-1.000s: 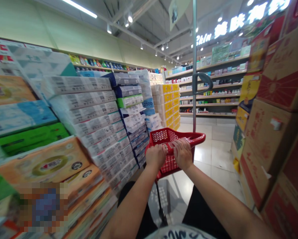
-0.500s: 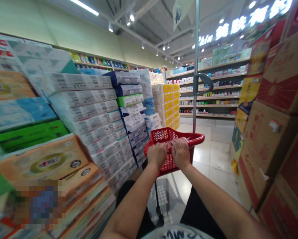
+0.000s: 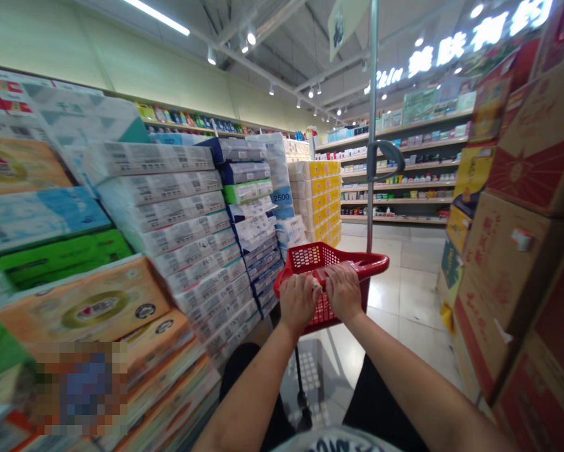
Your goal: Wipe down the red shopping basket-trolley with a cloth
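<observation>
Straight in front of me is a red plastic shopping cart (image 3: 327, 254) with perforated basket walls. My left hand (image 3: 299, 300) is closed around the left part of its handle. Just to the right, my right hand (image 3: 342, 290) grips the same handle with its fingers wrapped over the top. A small gap separates the two hands. Below the basket, a dark leg of the cart with a wheel (image 3: 302, 400) shows between my knees. The basket's bottom is mostly hidden behind my hands.
Tall stacks of wrapped tissue packs (image 3: 178, 213) and orange packs (image 3: 93, 301) line the left. Cardboard boxes (image 3: 502, 263) rise on the right. A metal pole (image 3: 372, 119) stands ahead, with stocked shelves (image 3: 399, 164) behind it. Pale floor tiles (image 3: 413, 295) run between.
Both hands keep their grip on the cart handle. The view has shifted very slightly, with the left stacks a little further right and lower in the picture.
</observation>
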### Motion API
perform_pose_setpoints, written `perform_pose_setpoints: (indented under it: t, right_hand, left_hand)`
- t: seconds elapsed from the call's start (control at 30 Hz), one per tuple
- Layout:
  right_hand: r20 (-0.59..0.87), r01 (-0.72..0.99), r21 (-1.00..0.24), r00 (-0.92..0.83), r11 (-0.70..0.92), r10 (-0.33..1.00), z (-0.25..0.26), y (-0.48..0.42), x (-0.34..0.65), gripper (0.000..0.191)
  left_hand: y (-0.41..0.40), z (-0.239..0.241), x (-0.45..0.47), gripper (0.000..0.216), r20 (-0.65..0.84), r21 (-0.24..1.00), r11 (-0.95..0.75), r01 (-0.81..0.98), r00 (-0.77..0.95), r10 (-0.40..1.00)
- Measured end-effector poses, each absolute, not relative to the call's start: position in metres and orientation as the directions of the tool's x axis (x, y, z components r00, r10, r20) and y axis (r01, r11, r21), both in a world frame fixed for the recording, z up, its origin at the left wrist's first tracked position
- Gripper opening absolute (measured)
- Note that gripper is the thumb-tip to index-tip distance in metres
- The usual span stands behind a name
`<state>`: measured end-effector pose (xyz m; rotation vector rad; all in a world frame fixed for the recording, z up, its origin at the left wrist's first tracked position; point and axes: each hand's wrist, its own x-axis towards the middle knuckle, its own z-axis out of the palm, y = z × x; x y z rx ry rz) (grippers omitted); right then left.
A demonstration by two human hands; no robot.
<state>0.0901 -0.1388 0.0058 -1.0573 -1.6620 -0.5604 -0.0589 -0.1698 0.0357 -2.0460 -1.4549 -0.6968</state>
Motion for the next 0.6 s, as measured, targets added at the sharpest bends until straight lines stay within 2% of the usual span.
perform_pose_setpoints:
  t: [0.07, 0.13, 0.27, 0.33, 0.5, 0.6]
  right_hand:
    - [0.929, 0.852, -0.133, -0.071, 0.506, 0.364, 0.005, -0.139, 0.091, 0.025]
    - [0.931, 0.853, -0.129, -0.072, 0.506, 0.358, 0.005, -0.139, 0.090, 0.025]
    - [0.927, 0.859, -0.132, -0.071, 0.496, 0.369, 0.007, -0.140, 0.090, 0.024]
    - [0.922, 0.860, -0.138, -0.070, 0.492, 0.381, 0.009, -0.141, 0.090, 0.024]
    - [0.911, 0.862, -0.142, -0.079, 0.487, 0.405, 0.011, -0.144, 0.091, 0.024]
    - [0.905, 0.863, -0.143, -0.084, 0.485, 0.417, 0.012, -0.145, 0.091, 0.025]
  left_hand:
    - [-0.174, 0.026, -0.060, 0.045, 0.726, -0.147, -0.279, 0.949, 0.295, 0.622]
    - [-0.173, 0.028, -0.060, 0.046, 0.707, -0.129, -0.252, 0.959, 0.267, 0.655]
    - [-0.159, 0.057, -0.058, 0.055, 0.508, -0.065, -0.209, 0.976, 0.212, 0.835]
    - [-0.155, 0.064, -0.058, 0.058, 0.444, -0.057, -0.215, 0.975, 0.217, 0.869]
    - [-0.164, 0.048, -0.063, 0.042, 0.605, -0.152, -0.318, 0.936, 0.343, 0.719]
    - [-0.169, 0.040, -0.067, 0.038, 0.646, -0.166, -0.346, 0.924, 0.367, 0.670]
